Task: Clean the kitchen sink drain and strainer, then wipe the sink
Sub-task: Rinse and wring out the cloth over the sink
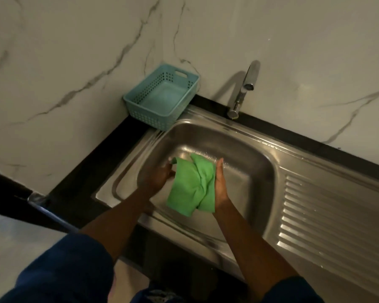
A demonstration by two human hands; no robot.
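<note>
Both of your forearms reach forward over the sink [239,136], with the hands facing each other above the basin and the green cloth [189,189] stretched and bunched between them, clear of the basin floor. Your left hand [160,177] is turned palm-in with its fingers curled, pinching the cloth's upper left corner. Your right hand [220,186] stands edge-up with its fingers straight and together, the palm pressed flat against the cloth's gathered right edge; the thumb is hidden behind the fabric.
</note>
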